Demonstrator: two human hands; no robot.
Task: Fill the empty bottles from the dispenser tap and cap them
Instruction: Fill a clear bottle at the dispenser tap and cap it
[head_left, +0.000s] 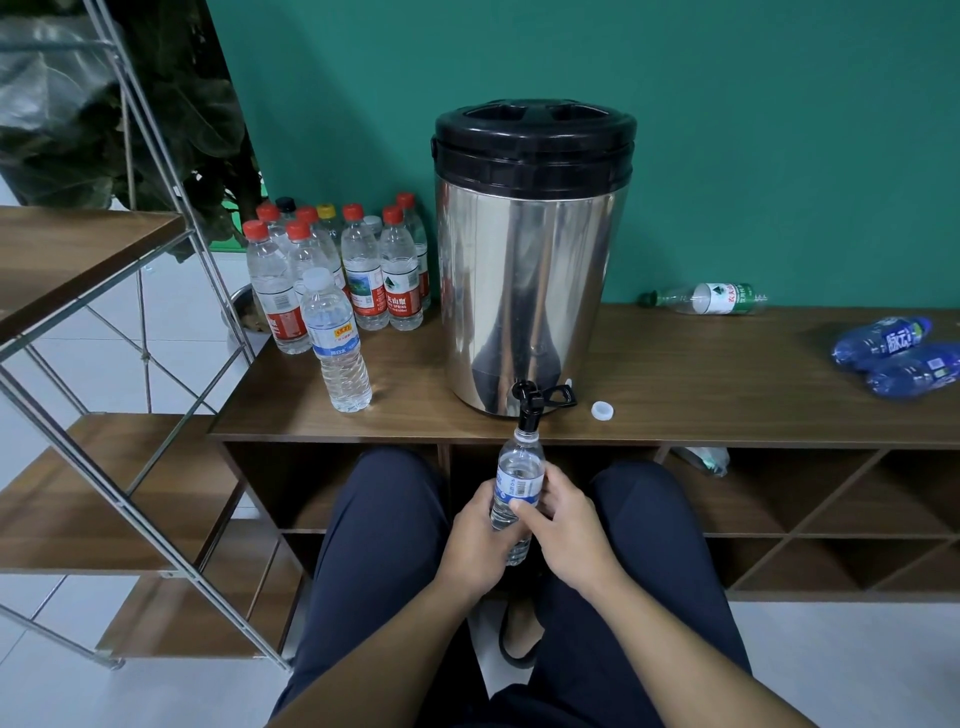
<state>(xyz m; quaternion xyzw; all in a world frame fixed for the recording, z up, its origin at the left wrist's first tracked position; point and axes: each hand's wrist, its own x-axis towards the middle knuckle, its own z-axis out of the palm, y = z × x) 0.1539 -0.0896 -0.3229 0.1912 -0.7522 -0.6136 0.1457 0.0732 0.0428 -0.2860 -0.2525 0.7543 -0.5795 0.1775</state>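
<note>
— Clear plastic, that bottle (516, 488): where does it sit?

— Below the table (701, 400) edge, upright and slightly tilted, its open mouth right under the black tap (531, 408) of the steel dispenser (530, 270). Both hands wrap it; the grip is closed round its lower body and label.

— How do the hands lie?

— The left hand (475, 540) curls round from the left, fingers behind the bottle. The right hand (563, 525) comes from the right, thumb across the front below the label. Both forearms reach up from the bottom of the view, over the knees.

— What lies around the grip?

— Just up and right of it, beside the tap, a white cap (602, 410) lies on the table. Up and left stands a white-capped bottle (337, 343), and behind that a cluster of capped bottles (332, 260), mostly red-topped. Far to the upper right a green-labelled bottle (706, 299) lies on its side by the green wall, and two blue bottles (898, 356) lie near the right edge.

— Anything in the way?

— Only the tap's spout meets the bottle's mouth; whether they touch I cannot tell.
</note>
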